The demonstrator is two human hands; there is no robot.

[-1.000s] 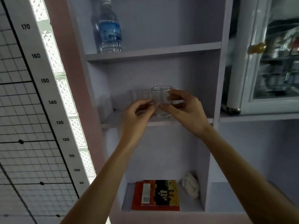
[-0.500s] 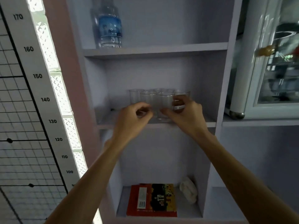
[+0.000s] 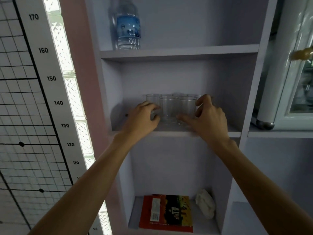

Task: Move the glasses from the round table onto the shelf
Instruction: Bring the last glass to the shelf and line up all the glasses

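Several clear glasses stand grouped on the middle shelf [image 3: 218, 131] of a pale lilac cabinet. The two front ones are a left glass [image 3: 167, 108] and a right glass [image 3: 186, 107]; another glass [image 3: 153, 98] stands behind on the left. My left hand [image 3: 144, 118] hovers just left of the front left glass with its fingers curled and loosened, hiding the foot of the back left glass. My right hand [image 3: 209, 116] is spread beside the front right glass, thumb near its foot and fingers lifted off its side. The round table is out of view.
A water bottle [image 3: 128, 26] stands on the shelf above. A red book [image 3: 166, 212] and a crumpled white cloth [image 3: 205, 205] lie on the shelf below. A glass-door cabinet with a brass knob [image 3: 301, 54] is at the right. A height chart [image 3: 50, 78] hangs at the left.
A glass held up in front of the shelf has come down among the others. Both hands have loosened and drawn slightly apart from the front glasses.
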